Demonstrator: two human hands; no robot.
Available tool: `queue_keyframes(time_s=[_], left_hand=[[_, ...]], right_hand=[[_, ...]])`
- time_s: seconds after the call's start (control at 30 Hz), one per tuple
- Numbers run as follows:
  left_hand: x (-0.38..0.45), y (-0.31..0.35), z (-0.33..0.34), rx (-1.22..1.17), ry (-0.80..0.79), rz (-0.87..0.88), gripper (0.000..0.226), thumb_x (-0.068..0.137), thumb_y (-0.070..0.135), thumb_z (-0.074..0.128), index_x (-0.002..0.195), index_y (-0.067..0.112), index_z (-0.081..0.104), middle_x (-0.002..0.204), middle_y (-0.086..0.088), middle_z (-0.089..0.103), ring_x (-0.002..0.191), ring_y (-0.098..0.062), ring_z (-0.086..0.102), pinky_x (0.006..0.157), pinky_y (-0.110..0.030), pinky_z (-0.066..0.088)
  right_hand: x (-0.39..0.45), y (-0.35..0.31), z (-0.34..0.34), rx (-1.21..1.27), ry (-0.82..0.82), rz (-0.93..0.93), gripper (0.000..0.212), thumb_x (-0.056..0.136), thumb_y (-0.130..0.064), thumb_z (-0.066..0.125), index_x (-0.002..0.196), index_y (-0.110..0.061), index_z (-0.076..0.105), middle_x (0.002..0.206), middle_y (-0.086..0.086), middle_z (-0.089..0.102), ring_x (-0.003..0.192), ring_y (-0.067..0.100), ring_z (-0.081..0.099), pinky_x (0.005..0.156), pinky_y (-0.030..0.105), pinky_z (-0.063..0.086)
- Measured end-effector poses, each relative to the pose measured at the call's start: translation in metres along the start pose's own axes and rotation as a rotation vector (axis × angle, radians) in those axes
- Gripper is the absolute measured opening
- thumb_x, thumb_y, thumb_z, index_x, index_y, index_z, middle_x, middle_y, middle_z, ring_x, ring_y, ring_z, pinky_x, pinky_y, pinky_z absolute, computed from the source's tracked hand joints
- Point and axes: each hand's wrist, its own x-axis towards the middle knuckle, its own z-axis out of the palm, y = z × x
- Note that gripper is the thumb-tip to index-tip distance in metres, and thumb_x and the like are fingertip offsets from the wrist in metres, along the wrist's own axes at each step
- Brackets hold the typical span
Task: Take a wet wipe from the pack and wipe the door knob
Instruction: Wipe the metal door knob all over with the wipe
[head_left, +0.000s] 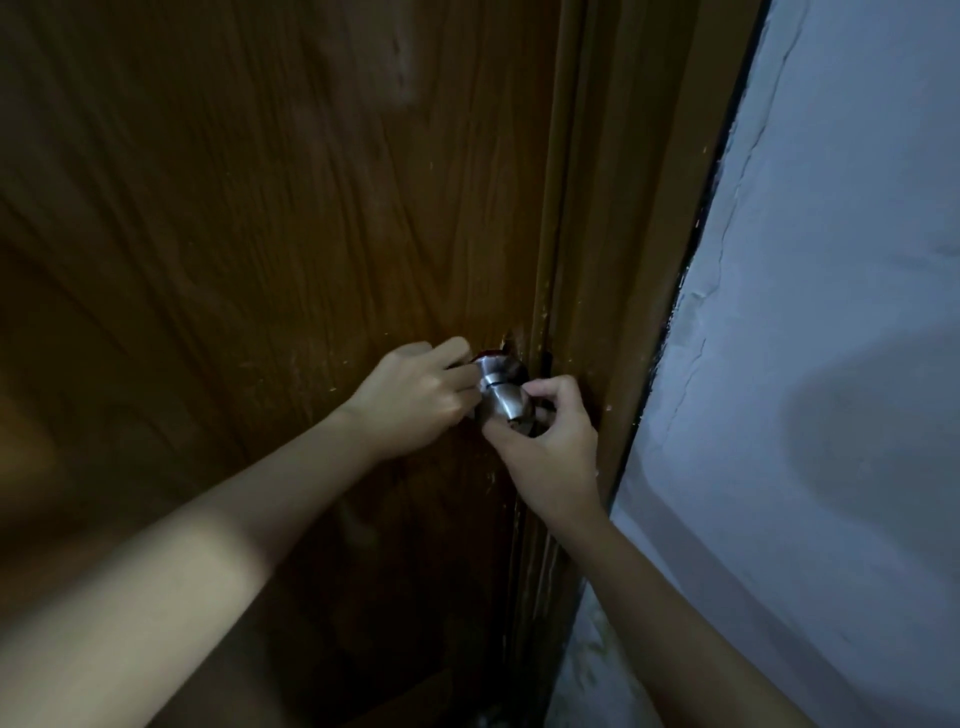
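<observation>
Forearms: two bare arms reach in from the near edge toward the door.
Left hand (415, 400): fingers curled against the left side of the door knob (501, 397); any wipe under them cannot be made out.
Right hand (548, 441): fingers clamped around the knob's near-right side.
Door knob: silver, at the right edge of the brown wooden door (260, 234).
Wall (831, 312): pale, cracked, at right.

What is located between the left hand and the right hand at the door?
In the head view, the metal door knob sits between the left hand and the right hand; both hands touch it. No wet wipe can be made out.
</observation>
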Motion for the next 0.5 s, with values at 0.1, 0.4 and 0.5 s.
queue_keyframes(time_s=[0.1, 0.4, 0.5], left_hand=[[0.001, -0.005, -0.005, 0.028, 0.023, -0.052, 0.010, 0.076, 0.015, 0.061, 0.072, 0.017, 0.069, 0.069, 0.003, 0.064, 0.078, -0.016, 0.035, 0.048, -0.025, 0.037], [-0.017, 0.022, 0.022, 0.070, -0.058, 0.027, 0.022, 0.078, 0.019, 0.051, 0.070, 0.020, 0.071, 0.079, 0.003, 0.069, 0.084, -0.019, 0.037, 0.065, -0.031, 0.023], [-0.026, 0.027, 0.024, 0.076, -0.165, 0.027, 0.022, 0.063, 0.026, 0.075, 0.085, 0.021, 0.073, 0.090, 0.001, 0.069, 0.089, -0.020, 0.039, 0.068, -0.034, 0.026]], right_hand=[[0.002, 0.003, -0.001, -0.004, -0.016, -0.003, 0.036, 0.070, -0.013, 0.076, 0.099, -0.011, 0.054, 0.086, -0.004, 0.061, 0.069, -0.013, 0.057, 0.049, 0.008, 0.046], [0.008, 0.014, -0.013, 0.048, -0.118, 0.002, 0.036, 0.071, -0.011, 0.076, 0.099, -0.017, 0.056, 0.100, -0.002, 0.063, 0.096, 0.002, 0.061, 0.062, 0.009, 0.049], [0.008, 0.016, -0.011, 0.052, -0.110, 0.007, 0.036, 0.070, -0.011, 0.077, 0.098, -0.018, 0.056, 0.100, 0.000, 0.064, 0.095, 0.003, 0.063, 0.065, 0.014, 0.052]])
